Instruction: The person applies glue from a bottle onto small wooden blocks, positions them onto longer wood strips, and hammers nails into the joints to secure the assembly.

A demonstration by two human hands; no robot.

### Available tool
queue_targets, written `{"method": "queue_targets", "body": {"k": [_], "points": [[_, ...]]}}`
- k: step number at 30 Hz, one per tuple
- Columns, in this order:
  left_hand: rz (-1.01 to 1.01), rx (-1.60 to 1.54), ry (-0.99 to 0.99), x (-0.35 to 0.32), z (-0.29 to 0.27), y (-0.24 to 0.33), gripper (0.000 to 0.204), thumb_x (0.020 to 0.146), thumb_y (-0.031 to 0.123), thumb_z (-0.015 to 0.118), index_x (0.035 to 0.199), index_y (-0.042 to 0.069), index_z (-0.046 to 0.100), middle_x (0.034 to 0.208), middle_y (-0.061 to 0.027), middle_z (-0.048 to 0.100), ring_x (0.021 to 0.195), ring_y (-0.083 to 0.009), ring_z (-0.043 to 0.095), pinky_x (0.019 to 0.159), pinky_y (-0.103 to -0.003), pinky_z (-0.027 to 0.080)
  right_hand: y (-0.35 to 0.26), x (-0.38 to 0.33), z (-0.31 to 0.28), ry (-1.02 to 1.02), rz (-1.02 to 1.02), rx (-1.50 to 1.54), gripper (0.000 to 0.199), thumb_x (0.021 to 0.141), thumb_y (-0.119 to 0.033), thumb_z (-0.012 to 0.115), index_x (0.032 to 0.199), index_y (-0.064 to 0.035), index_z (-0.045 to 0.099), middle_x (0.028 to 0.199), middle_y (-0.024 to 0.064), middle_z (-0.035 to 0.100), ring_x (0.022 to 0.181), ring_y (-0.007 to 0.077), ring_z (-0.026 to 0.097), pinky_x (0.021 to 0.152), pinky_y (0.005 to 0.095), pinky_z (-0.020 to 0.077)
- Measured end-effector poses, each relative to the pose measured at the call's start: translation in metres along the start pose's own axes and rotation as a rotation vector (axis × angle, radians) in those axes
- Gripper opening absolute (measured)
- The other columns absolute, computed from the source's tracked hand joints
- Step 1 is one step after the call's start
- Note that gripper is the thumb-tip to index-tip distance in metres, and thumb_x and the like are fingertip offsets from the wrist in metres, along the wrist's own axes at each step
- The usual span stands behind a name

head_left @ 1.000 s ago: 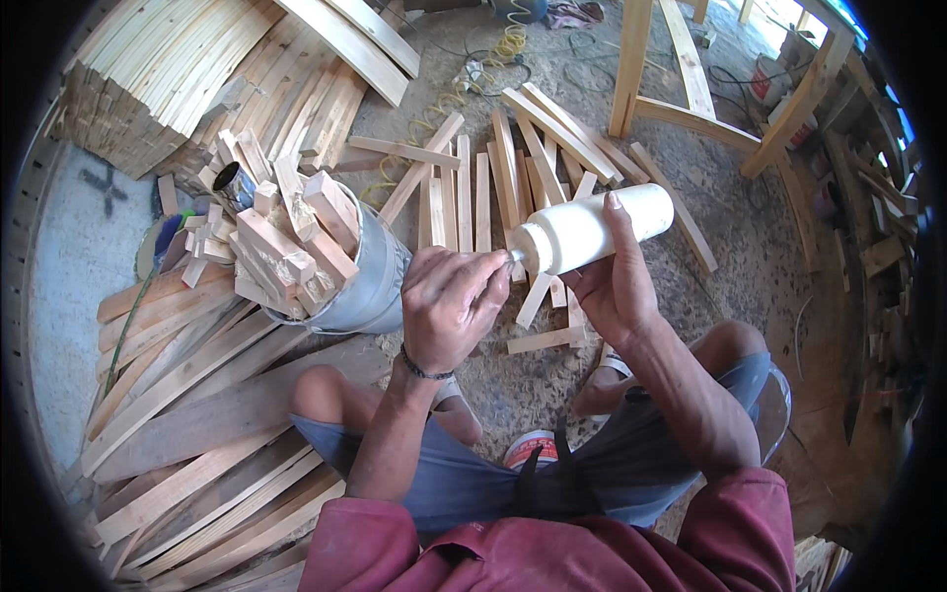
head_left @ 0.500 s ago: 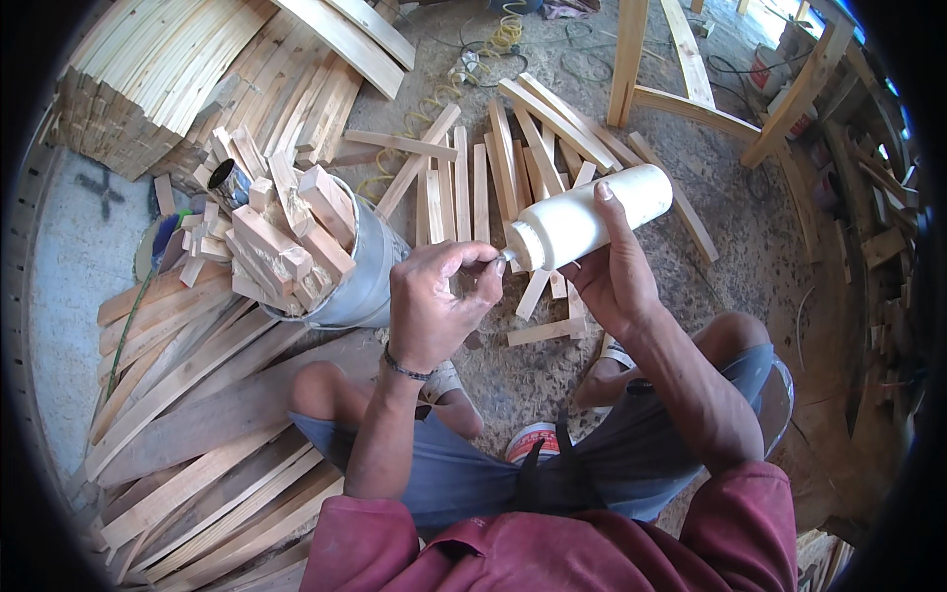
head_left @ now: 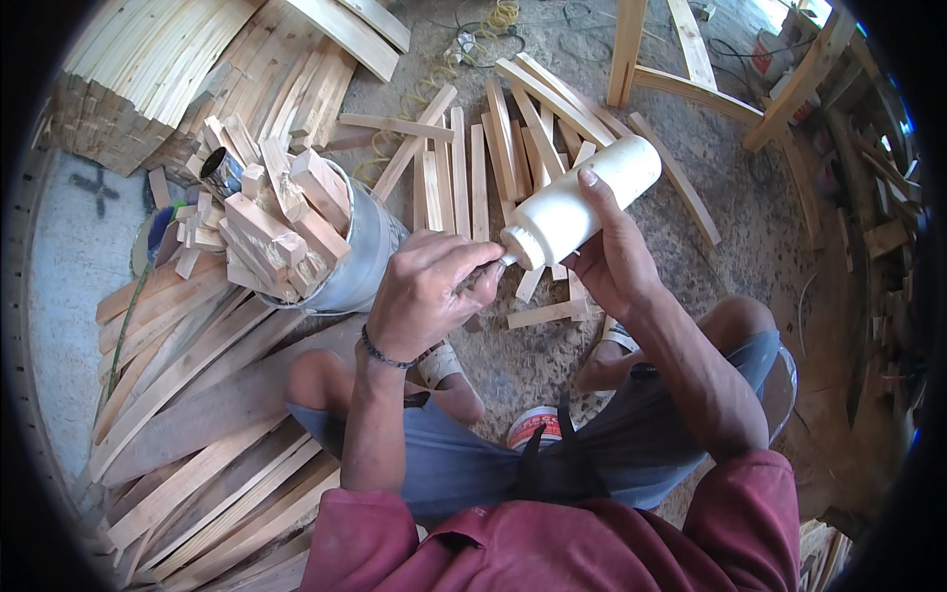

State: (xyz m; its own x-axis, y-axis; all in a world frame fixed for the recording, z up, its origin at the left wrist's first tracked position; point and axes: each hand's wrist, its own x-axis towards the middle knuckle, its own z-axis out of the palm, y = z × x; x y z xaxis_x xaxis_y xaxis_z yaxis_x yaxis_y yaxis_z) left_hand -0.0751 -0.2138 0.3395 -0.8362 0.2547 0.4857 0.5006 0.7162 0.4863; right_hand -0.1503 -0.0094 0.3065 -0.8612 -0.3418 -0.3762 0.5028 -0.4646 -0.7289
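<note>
My right hand [head_left: 610, 259] grips a white plastic bottle [head_left: 582, 201] from below, holding it tilted with its neck pointing down and to the left. My left hand [head_left: 430, 292] is closed around the bottle's mouth, fingers pinched on something small there; what it pinches is hidden by the fingers. Both hands hover over my knees above a concrete floor strewn with short wooden slats [head_left: 464, 168].
A grey metal bucket [head_left: 363, 259] stuffed with wood offcuts stands left of my hands. Long planks [head_left: 187, 424] lie stacked at lower left, and a bundle of thin slats [head_left: 138, 69] at upper left. Wooden frame legs [head_left: 631, 49] rise at the top. A small tin [head_left: 538, 424] sits between my feet.
The bottle has been raised slightly and drawn closer. My left hand has turned at the bottle's mouth, staying closed on it.
</note>
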Motion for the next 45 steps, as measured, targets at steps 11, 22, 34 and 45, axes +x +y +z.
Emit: {"method": "queue_targets", "body": {"k": [11,22,34,45], "points": [[0.041,0.081,0.07,-0.002,0.01,0.0,0.02,0.072,0.001,0.074,0.087,0.005,0.062,0.072,-0.0065,0.062,0.067,-0.0244,0.061,0.066,-0.038,0.048,0.005,0.002,0.0,0.006,-0.039,-0.019,0.066,0.095,-0.047,0.064,0.131,0.0034,0.04,0.114,0.0159,0.063,0.101,0.0222,0.07,0.088,0.036,0.0612],[0.099,0.327,0.26,-0.003,0.026,-0.007,0.024,0.071,-0.001,0.072,0.093,0.004,0.063,0.067,-0.0031,0.059,0.062,-0.0224,0.058,0.066,-0.038,0.044,0.01,-0.004,0.007,0.064,-0.103,0.08,0.069,0.092,-0.047,0.067,0.131,0.0021,0.04,0.119,0.0178,0.06,0.108,0.0232,0.068,0.091,0.039,0.061],[0.042,0.309,0.319,-0.001,0.027,-0.004,0.024,0.07,-0.001,0.072,0.091,0.006,0.063,0.062,-0.0015,0.055,0.059,-0.0221,0.055,0.065,-0.038,0.042,0.007,-0.005,0.01,0.053,-0.097,0.107,0.066,0.093,-0.046,0.067,0.132,0.0009,0.041,0.121,0.0172,0.061,0.109,0.0238,0.067,0.092,0.0398,0.0606],[-0.224,-0.304,0.168,-0.007,0.015,-0.01,0.011,0.083,0.001,0.069,0.094,0.001,0.065,0.071,-0.0006,0.058,0.067,-0.0101,0.055,0.068,-0.025,0.045,0.009,-0.003,0.007,0.065,-0.037,0.082,0.069,0.095,-0.052,0.062,0.132,0.0022,0.041,0.121,0.018,0.061,0.11,0.0242,0.067,0.088,0.0372,0.0624]]}}
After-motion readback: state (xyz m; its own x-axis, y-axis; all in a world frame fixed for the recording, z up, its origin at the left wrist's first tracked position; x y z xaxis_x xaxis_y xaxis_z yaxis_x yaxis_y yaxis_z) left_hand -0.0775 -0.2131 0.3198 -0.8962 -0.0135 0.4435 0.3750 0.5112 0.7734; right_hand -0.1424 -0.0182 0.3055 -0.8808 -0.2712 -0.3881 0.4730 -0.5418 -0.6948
